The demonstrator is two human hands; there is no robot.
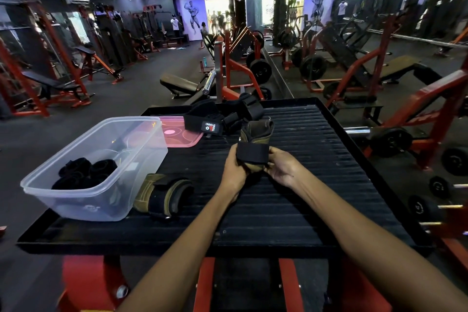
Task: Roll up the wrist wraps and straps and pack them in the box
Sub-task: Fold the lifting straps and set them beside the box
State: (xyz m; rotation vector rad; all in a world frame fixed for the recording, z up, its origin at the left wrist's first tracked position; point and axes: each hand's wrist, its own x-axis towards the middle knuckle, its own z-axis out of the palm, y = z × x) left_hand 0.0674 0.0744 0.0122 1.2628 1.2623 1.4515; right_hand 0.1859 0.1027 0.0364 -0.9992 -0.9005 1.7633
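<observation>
Both hands hold a brown leather lifting grip with a black wrist strap above the middle of the black ribbed platform. My left hand grips its left side and my right hand pinches its right side. A second brown and black grip lies next to the clear plastic box. Several rolled black wraps sit inside the box. A pile of black straps, one with a "TRAIN HARD" label, lies at the platform's far edge.
The box's pink lid lies flat behind the box. The platform has a raised rim and stands on a red frame. Gym benches, racks and weight plates fill the floor around, with a mirror wall to the right.
</observation>
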